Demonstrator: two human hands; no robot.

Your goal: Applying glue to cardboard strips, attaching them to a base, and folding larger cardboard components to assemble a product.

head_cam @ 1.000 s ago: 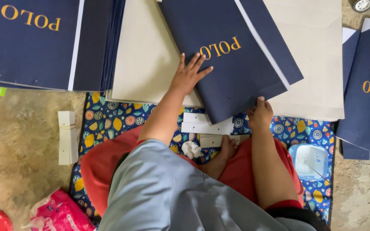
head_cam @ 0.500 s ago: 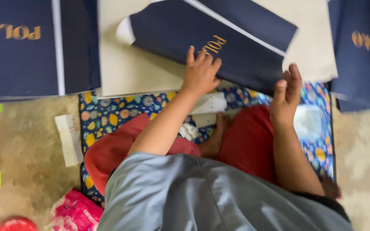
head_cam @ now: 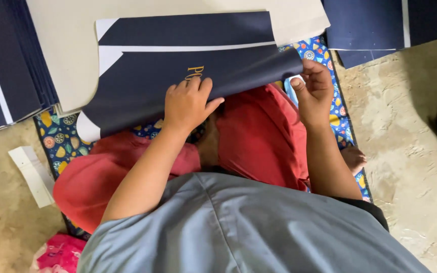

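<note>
Head view, hands at work on one sheet. My left hand (head_cam: 188, 103) lies palm-down on the near edge of the navy sheet (head_cam: 178, 65), fingers together and pressed flat, thumb spread toward 3 o'clock. My right hand (head_cam: 315, 91) curls its fingers over the sheet's corner at 3 o'clock, thumb under it, pinching that corner as far as I can tell.

Step in hand, as I judge it: drawing the near edge of the sheet up and over, since that edge bows off the surface between the two hands. The next move would call for the left palm to hold its anchor while the right keeps the corner square, or the bend will run crooked.

The sheet is dark navy card with gold lettering, a white band across it and white corners at 9 o'clock. It rests on a beige board (head_cam: 67, 45), above the red garment (head_cam: 259, 136) on my lap and a patterned mat (head_cam: 61, 136). A stack of navy sheets (head_cam: 1, 76) lies at 10 o'clock
</note>
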